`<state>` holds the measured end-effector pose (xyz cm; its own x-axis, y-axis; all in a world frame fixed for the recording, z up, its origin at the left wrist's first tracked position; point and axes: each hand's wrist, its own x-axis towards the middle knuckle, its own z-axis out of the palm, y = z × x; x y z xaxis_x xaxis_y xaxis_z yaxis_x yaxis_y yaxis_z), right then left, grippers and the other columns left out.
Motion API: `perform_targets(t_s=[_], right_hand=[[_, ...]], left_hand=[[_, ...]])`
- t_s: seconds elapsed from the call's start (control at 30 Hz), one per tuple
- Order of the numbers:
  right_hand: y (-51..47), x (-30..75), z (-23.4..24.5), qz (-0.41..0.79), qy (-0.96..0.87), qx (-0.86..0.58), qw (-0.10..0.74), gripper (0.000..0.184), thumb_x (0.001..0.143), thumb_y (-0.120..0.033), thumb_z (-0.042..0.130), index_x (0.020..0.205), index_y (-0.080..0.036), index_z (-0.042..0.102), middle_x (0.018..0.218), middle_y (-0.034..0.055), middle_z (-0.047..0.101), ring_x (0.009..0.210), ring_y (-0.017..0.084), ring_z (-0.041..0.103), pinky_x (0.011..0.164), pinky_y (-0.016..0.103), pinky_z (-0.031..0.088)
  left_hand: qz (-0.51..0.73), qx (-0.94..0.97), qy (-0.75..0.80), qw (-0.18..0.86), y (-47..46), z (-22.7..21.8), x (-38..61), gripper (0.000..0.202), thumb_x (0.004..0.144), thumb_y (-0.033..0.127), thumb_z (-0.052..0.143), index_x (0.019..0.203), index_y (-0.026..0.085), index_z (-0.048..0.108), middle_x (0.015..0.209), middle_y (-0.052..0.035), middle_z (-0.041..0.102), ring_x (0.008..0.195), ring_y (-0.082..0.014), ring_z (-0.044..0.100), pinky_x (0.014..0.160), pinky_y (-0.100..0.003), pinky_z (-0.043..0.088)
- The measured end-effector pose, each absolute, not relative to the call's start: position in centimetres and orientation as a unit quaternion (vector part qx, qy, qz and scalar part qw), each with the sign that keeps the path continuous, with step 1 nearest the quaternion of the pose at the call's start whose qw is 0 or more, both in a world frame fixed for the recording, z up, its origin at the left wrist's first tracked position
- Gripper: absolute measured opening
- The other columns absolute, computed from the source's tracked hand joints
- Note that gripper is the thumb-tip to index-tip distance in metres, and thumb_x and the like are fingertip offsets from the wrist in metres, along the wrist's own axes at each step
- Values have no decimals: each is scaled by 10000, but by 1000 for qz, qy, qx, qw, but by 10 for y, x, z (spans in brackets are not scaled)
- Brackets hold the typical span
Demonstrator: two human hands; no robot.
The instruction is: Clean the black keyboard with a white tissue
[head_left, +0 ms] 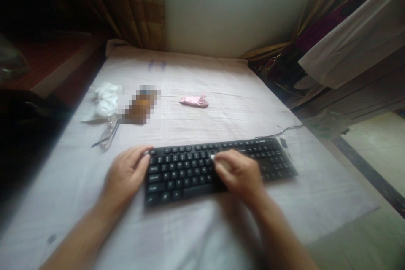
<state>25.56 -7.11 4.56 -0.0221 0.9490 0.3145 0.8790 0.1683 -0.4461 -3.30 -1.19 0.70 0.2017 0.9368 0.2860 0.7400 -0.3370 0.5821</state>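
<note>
A black keyboard (pixel 190 168) lies on a pale sheet (pixel 196 109) in front of me. My left hand (pixel 126 175) curls round the keyboard's left end, thumb on the top corner. My right hand (pixel 238 173) rests over the middle keys with its fingers pinched together around a small white thing at the fingertips (pixel 212 157); I cannot make out what it is.
A pair of glasses (pixel 107 133), crumpled white cloth (pixel 106 99), a blurred brown object (pixel 141 104) and a pink item (pixel 194 101) lie farther back. The keyboard's cable (pixel 284 128) runs off right. Curtains and a wall stand behind; the floor drops away at right.
</note>
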Motion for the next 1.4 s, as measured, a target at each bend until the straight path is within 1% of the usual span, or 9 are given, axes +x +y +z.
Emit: perform_targets(t_s=[0.1, 0.2, 0.43, 0.77, 0.97, 1.03, 1.13, 1.23, 1.4], right_hand=[[-63, 254, 43, 51, -713, -652, 253, 139, 812, -209, 588, 818, -235, 724, 771, 9, 727, 666, 144, 671, 636, 219, 469], [-65, 254, 41, 65, -721, -650, 232, 141, 795, -188, 591, 799, -234, 724, 752, 5, 717, 649, 140, 663, 621, 215, 462], [-84, 260, 39, 97, -721, -640, 247, 171, 814, -180, 559, 824, -227, 724, 772, 20, 721, 683, 142, 667, 674, 218, 492], [-95, 260, 38, 93, -725, -635, 251, 178, 825, -186, 544, 801, -208, 720, 740, 23, 712, 646, 134, 660, 638, 212, 490], [-94, 264, 45, 129, -723, -628, 259, 172, 811, -173, 558, 790, -223, 721, 750, 17, 728, 655, 140, 673, 647, 222, 506], [-90, 266, 47, 117, -716, -633, 271, 172, 818, -184, 558, 800, -224, 724, 763, 20, 736, 674, 150, 685, 654, 232, 511], [-81, 269, 46, 69, -697, -658, 275, 171, 825, -221, 567, 845, -237, 736, 794, 27, 746, 693, 166, 692, 666, 252, 514], [-73, 269, 42, 43, -696, -670, 257, 174, 821, -232, 574, 854, -246, 745, 793, 22, 742, 688, 161, 683, 654, 243, 501], [-77, 268, 37, 39, -715, -659, 230, 187, 827, -225, 560, 847, -248, 744, 770, 11, 725, 658, 137, 656, 626, 218, 471]], left_hand=[[307, 753, 557, 168, -12, 8, -33, 342, 914, 422, 430, 1056, 225, 671, 1049, -43, 726, 992, -224, 662, 941, -377, 503], [304, 754, 558, 168, -12, 9, -32, 341, 910, 426, 432, 1057, 232, 670, 1045, -41, 726, 989, -227, 663, 945, -380, 502], [297, 755, 560, 166, -13, 9, -32, 347, 912, 424, 421, 1057, 229, 669, 1050, -43, 727, 999, -228, 661, 941, -377, 502], [294, 754, 564, 163, -13, 8, -33, 350, 915, 424, 425, 1063, 223, 669, 1070, -46, 725, 1012, -226, 658, 947, -370, 497], [298, 753, 562, 166, -13, 10, -32, 355, 912, 426, 426, 1060, 213, 669, 1060, -55, 726, 1001, -226, 659, 952, -382, 497], [298, 752, 563, 168, -13, 11, -32, 352, 910, 426, 427, 1056, 217, 670, 1056, -54, 727, 1000, -226, 659, 948, -378, 499], [298, 750, 566, 171, -13, 11, -32, 339, 907, 424, 431, 1058, 231, 665, 1062, -45, 727, 1004, -225, 662, 953, -377, 499], [298, 749, 566, 174, -13, 10, -33, 339, 907, 427, 432, 1064, 235, 662, 1067, -44, 727, 1014, -227, 662, 956, -380, 498], [300, 749, 565, 172, -13, 7, -33, 350, 911, 429, 435, 1069, 220, 667, 1077, -53, 723, 1022, -227, 656, 958, -375, 494]])
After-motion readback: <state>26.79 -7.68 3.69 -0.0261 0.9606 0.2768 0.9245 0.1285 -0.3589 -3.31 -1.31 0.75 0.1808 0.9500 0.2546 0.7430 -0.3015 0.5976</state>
